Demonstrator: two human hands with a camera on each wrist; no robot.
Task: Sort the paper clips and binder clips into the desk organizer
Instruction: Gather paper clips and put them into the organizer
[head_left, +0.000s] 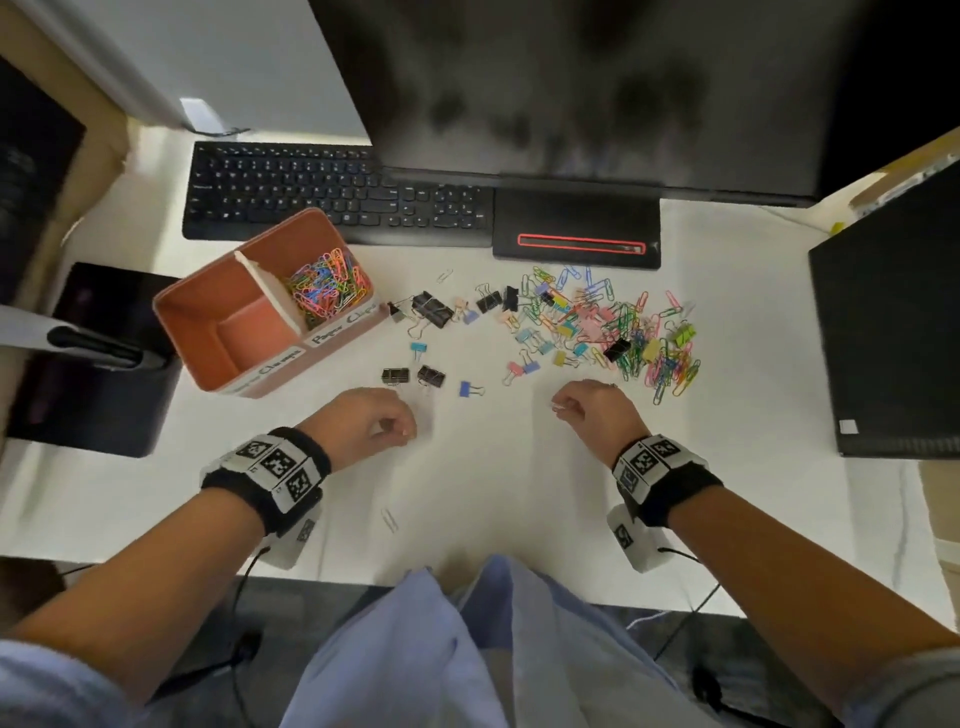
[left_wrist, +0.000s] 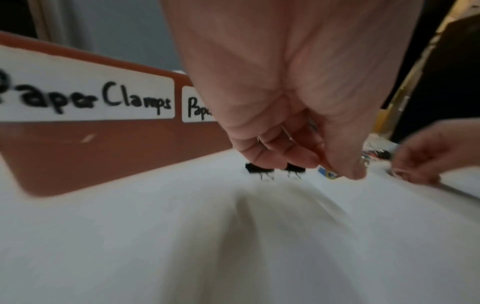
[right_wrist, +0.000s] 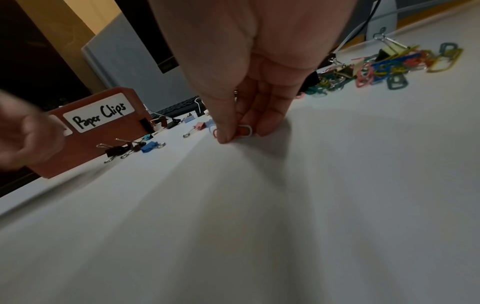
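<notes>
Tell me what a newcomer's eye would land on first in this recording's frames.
First, the bright heap of coloured paper clips and binder clips spread on the white desk in front of the monitor stand. Next, the terracotta desk organizer to its left, with coloured paper clips filling its far compartment and the near one, labelled Paper Clamps, bare. Then the two hands near the front: the right hand pinches a paper clip against the desk.

The left hand (left_wrist: 293, 115) hides the second label (left_wrist: 194, 105) past "Pap"; its curled fingers' contents are unclear.
</notes>
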